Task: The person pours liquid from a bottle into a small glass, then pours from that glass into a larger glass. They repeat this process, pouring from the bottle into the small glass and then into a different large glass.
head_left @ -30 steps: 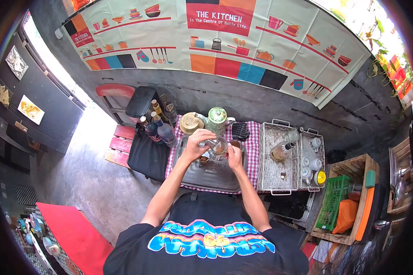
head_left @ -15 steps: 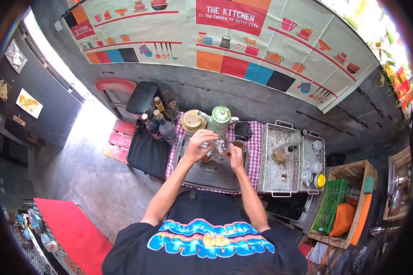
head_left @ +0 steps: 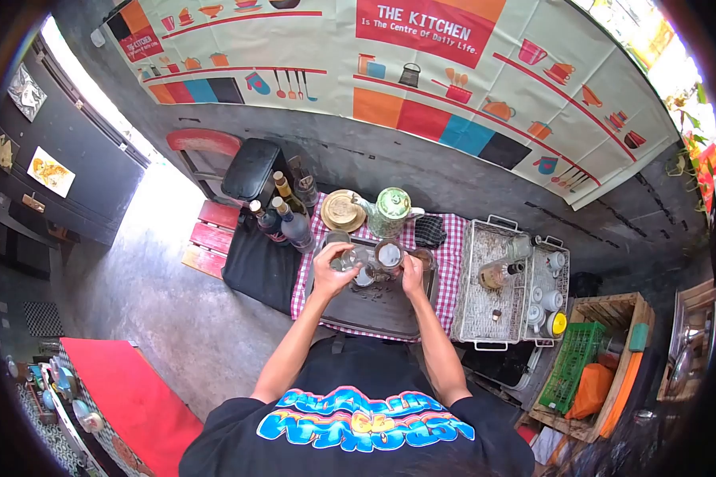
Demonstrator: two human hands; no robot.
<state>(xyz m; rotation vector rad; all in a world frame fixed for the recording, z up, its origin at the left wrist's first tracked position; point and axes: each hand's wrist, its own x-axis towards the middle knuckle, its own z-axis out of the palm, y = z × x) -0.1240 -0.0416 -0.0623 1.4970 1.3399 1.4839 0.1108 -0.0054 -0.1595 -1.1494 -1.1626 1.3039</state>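
Observation:
My left hand is closed around a small clear glass above the tray. My right hand grips a second glass, whose round mouth looks pale inside. Below and between them, another glass stands on the dark tray, with dark bits scattered near it. One more glass is just beyond my left hand, and a brownish one sits to the right of my right hand. The contents of the held glasses are too small to make out.
Behind the tray stand a green patterned pitcher and stacked tan dishes, beside a dark folded cloth. Several bottles are at the left. White wire baskets with bottles and cups are at the right.
My hands were close together at one clear glass. Now they are apart, each with a glass, and my left hand has moved left and lower.

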